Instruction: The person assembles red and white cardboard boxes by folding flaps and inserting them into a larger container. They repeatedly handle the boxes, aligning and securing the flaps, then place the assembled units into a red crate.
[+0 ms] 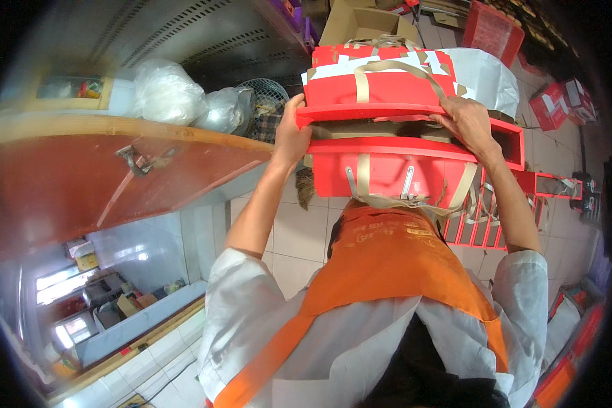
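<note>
A red gift box (394,173) with flat beige strap handles stands in front of my body. Its long top opening shows a brown cardboard inside. My left hand (293,132) grips the box's left end, thumb and fingers at the rim. At the right, my right hand (468,124) is closed on the far rim, near where a beige strap (404,66) comes down. My fingers are partly hidden behind the red edges. Just beyond my hands lie stacked red and white cardboard pieces (323,71).
Another red box (513,143) opens to the right, with a row of red boxes (479,231) on the floor. Behind are a brown carton (367,26) and a white plastic bag (489,78). A wooden-edged red-brown counter (68,177) with plastic bags (166,92) stands left.
</note>
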Demonstrator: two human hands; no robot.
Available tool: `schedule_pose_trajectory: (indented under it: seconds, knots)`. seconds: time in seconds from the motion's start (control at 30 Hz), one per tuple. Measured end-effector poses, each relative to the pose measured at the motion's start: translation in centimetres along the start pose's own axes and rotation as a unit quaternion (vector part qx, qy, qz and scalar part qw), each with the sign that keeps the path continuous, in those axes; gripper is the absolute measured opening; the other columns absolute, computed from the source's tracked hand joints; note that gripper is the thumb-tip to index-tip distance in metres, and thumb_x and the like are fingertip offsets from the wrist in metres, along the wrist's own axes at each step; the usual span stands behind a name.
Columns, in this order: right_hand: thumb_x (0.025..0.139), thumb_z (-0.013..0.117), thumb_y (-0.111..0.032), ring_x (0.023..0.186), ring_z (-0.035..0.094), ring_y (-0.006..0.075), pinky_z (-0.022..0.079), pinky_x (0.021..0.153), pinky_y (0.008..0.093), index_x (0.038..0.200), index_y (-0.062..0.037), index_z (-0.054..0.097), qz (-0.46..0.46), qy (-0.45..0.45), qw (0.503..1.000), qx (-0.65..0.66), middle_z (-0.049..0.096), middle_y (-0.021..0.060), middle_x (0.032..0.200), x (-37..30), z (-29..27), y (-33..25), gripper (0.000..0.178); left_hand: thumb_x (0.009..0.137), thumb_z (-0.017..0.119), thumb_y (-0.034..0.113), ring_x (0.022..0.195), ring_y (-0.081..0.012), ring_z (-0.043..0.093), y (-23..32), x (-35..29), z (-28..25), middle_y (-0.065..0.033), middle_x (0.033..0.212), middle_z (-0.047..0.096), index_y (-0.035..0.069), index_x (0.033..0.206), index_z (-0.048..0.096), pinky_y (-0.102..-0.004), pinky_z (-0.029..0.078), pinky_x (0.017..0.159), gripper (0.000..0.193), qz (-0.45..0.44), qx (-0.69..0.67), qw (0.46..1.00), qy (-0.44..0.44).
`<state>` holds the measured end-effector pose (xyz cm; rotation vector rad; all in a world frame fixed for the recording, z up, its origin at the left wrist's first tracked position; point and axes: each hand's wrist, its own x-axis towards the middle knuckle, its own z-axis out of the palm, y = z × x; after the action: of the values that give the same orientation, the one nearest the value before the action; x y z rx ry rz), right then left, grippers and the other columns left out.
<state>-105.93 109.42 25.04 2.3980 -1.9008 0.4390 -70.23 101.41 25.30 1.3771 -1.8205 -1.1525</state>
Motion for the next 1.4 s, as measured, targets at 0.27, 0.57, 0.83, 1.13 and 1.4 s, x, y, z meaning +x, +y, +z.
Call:
schedule_pose_trajectory:
  seconds: [0.27,0.57,0.83,1.13,1.4]
  knots:
    - [0.081,0.061,-0.037,0.062,0.059,0.0283,0.045,0.054,0.0396,0.123,-0.0102,0.051,-0.007,0.022,1.0,-0.016,0.06,0.0096,0.07,-0.5,-0.3,-0.2,0.051,0.081,0.055,0.01,0.096,-0.0372,0.06,1.0,1.1,-0.9,-0.0201,0.1,0.064,0.009,0.112,0.055,-0.0432,0.047,0.082,0.031,-0.016,0.287,0.957,0.03]
    - [0.079,0.064,-0.035,0.064,0.057,0.0303,0.044,0.057,0.0402,0.077,-0.005,0.052,0.017,0.012,1.0,0.008,0.057,0.0116,0.069,-0.7,-0.9,-0.9,0.033,0.076,0.062,0.013,0.092,-0.0351,0.063,2.0,1.4,-0.6,-0.0161,0.106,0.063,0.013,0.123,0.046,-0.0418,0.05,0.081,0.049,-0.046,0.281,0.958,0.019]
    - [0.079,0.065,-0.034,0.066,0.058,0.03,0.044,0.056,0.0403,0.101,-0.0074,0.055,-0.008,0.041,0.999,0.019,0.057,0.0106,0.073,-1.2,-1.1,-1.1,0.036,0.079,0.057,-0.003,0.084,-0.0291,0.066,3.8,-0.1,-3.2,-0.0162,0.113,0.058,0.0,0.123,0.047,-0.0361,0.06,0.066,0.045,-0.406,-0.04,0.887,-0.214]
    - [0.081,0.062,-0.02,0.073,0.06,0.0343,0.045,0.06,0.0459,0.108,-0.0064,0.053,-0.056,-0.027,0.995,0.083,0.061,0.0124,0.078,-1.2,-2.8,-0.2,0.032,0.094,0.046,0.015,0.066,-0.0233,0.065,3.6,-1.6,-1.6,-0.0171,0.098,0.06,-0.004,0.117,0.049,-0.0287,0.059,0.053,0.03,-0.307,-0.033,0.943,-0.123]
    - [0.077,0.056,-0.009,0.083,0.064,0.0237,0.049,0.067,0.035,0.103,-0.0102,0.06,-0.046,0.106,0.993,0.005,0.066,0.0097,0.093,-6.2,-4.1,-4.6,0.026,0.09,0.054,0.017,0.075,-0.0198,0.064,0.8,-7.1,-2.1,-0.0121,0.098,0.062,-0.002,0.116,0.05,-0.0318,0.052,0.065,0.032,-0.1,0.082,0.991,-0.046]
